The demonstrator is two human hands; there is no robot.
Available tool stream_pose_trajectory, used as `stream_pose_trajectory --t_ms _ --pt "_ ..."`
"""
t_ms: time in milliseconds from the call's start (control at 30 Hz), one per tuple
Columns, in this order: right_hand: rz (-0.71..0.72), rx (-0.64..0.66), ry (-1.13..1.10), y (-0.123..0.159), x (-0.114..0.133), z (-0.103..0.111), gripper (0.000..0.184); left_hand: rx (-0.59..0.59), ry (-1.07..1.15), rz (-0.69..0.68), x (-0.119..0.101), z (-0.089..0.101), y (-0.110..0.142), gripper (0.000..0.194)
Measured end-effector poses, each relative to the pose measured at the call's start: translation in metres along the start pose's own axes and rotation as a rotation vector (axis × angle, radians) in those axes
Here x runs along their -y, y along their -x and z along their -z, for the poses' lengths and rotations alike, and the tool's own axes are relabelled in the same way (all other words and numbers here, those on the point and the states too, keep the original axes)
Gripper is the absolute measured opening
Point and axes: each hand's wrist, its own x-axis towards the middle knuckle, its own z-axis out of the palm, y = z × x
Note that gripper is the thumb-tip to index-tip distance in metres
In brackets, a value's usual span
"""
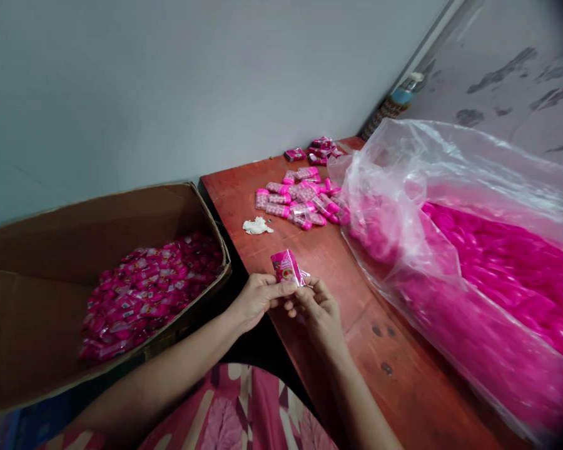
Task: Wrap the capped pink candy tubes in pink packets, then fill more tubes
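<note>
Both hands meet over the near edge of the red wooden table (356, 350). Between them is a small pink printed packet (285, 265) with a shiny clear wrap. My left hand (261, 299) pinches its lower left side between thumb and fingers. At its lower right corner my right hand (319, 307) has its fingertips closed on the wrap. Beyond the hands lies a heap of small clear containers with pink caps (304, 192), pale beads showing inside. A crumpled white scrap (258, 225) lies left of them.
On the left stands an open cardboard box (23, 312) with many wrapped pink packets (145, 294). A large clear plastic bag (389, 231) full of bright pink plastic pieces (511, 269) covers the table's right side. Several pink packets (323, 150) lie near the wall. A bottle (394, 103) stands in the corner.
</note>
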Motion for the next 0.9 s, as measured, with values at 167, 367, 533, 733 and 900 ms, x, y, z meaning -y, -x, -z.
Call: stream_pose_trajectory --t_ms 167,367,533,733,900 --pt "0.007 -0.008 0.024 -0.008 0.001 -0.008 0.019 -0.153 0.064 -0.138 -0.01 0.008 0.014 0.018" --pt "0.045 -0.162 0.102 -0.005 0.019 0.018 0.02 -0.314 -0.398 -0.476 -0.022 0.029 0.012 0.039" --pt "0.005 -0.233 0.229 0.002 0.022 0.035 0.022 -0.106 -1.439 -0.626 0.01 0.025 -0.023 0.04" --pt "-0.016 -0.244 0.284 0.005 0.016 0.04 0.023 -0.137 -1.707 -0.811 0.029 0.027 -0.036 0.022" --pt "0.058 -0.26 0.401 -0.002 0.01 0.04 0.023 -0.168 -1.519 -0.861 0.033 0.029 -0.036 0.019"
